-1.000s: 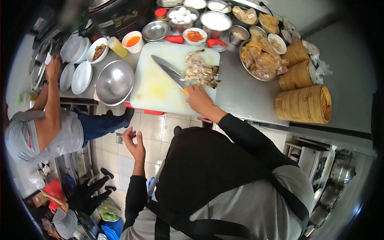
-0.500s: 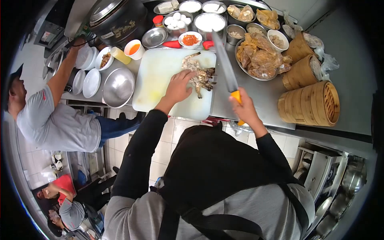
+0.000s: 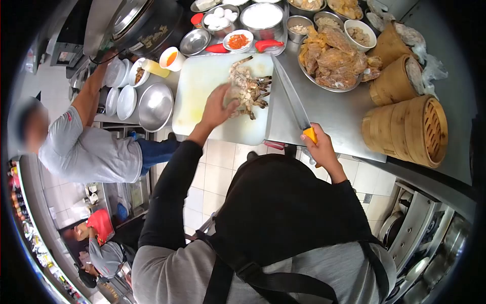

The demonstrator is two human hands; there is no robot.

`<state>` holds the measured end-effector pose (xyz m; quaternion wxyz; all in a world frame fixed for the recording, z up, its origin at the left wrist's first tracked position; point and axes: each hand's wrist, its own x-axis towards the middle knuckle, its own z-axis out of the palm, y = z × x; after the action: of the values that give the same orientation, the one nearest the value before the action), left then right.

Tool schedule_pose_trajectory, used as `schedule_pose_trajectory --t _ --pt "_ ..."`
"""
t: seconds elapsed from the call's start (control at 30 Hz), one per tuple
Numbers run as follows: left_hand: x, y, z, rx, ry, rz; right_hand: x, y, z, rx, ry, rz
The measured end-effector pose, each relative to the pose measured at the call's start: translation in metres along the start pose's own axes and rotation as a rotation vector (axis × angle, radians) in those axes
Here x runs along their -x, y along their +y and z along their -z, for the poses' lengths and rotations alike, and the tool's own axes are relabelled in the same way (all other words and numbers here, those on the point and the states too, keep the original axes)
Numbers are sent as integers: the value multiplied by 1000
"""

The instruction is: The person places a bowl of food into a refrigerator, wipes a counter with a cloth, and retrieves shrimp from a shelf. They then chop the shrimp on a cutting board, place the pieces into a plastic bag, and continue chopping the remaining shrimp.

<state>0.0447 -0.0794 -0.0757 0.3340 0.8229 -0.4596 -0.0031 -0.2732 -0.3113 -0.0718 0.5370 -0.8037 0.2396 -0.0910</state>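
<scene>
A restaurant kitchen: a stainless-steel surface lined along its far edge with metal ingredient bowls, bamboo steamers at its right end, stacked white plates, and a tiled floor.

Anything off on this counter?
Three bamboo steamers lie tipped on their sides at the right end of the counter. Yellow smear on the board. The knife in the right hand is off the board.

Counts: cutting bd x1; knife x1; seafood pile x1; bamboo steamers x3; red chillies x2; lg steel bowl x1; orange-sauce cup x1; co-workers in view x2.
</scene>
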Motion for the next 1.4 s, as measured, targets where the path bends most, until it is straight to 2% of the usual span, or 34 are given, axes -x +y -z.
schedule_pose_trajectory --t 0.03,0.1,0.13,0.2,0.23,0.3,0.33,0.37,0.43,0.47,0.57,0.6,0.7,0.73,0.77,0.83,0.9,1.0,1.03,1.07,1.13,1.23,1.3,1.33,1.37,1.4 --pt "-11 2 -6 -12 -1 11 -3 3 -1 -9 -12 2" --pt "-29 5 -5 -87 -264 252 -15 7 -2 -15 -41 58" --pt "-28 -5 -4 -93 -259 269 -20 2 1 -5 -85 46" --pt "-16 -16 0 -21 -385 280 -29 2 1 2 -108 78" --pt "-6 -19 5 -28 -375 286 -35 1 0 10 -101 112" --pt "15 -20 14 -63 -288 423 -38 -5 -5 4 -73 157" --pt "26 -24 16 -72 -175 361 -38 -12 -7 -14 -105 132" --pt "36 -28 17 -64 -167 354 -38 -18 -7 -24 -142 110" --pt "43 -6 28 -323 131 255 -35 -23 -17 -39 -166 53" --pt "45 -6 23 -282 185 226 -33 -24 -23 -70 -193 -9" --pt "40 16 -1 -311 106 165 -30 -37 -27 -55 -296 -129" --pt "40 15 -9 -315 167 125 -28 -41 -29 -46 -294 -124" --pt "43 -7 3 -267 157 21 -24 -48 -29 -36 -330 -201" --pt "42 -2 16 -111 150 104 -23 -44 -30 24 -298 -143" --pt "41 2 31 -105 146 96 -21 -42 -31 81 -264 -88" --pt "37 16 56 169 73 285 -18 -49 -29 111 -273 -87" --pt "39 21 57 202 30 300 -16 -55 -27 148 -289 -80" --pt "60 11 20 56 -28 -76 -21 -61 -24 267 -342 -6" --pt "68 12 11 43 -168 -42 -24 -61 -24 316 -275 3" --pt "78 12 5 -49 -131 -79 -27 -63 -23 365 -206 11" --pt "86 15 6 -137 -93 -124 -35 -65 -18 396 -198 38" --pt "88 15 22 -103 -193 -85 -33 -64 -17 421 -201 54" --pt "78 15 30 -61 52 -76 -34 -64 -18 421 -198 54" --pt "72 9 23 -96 111 9 -31 -65 -21 396 -204 11" --pt "67 8 16 -94 114 13 -28 -65 -23 374 -213 -32" --pt "61 9 9 -143 25 -49 -25 -62 -27 379 -217 -28"
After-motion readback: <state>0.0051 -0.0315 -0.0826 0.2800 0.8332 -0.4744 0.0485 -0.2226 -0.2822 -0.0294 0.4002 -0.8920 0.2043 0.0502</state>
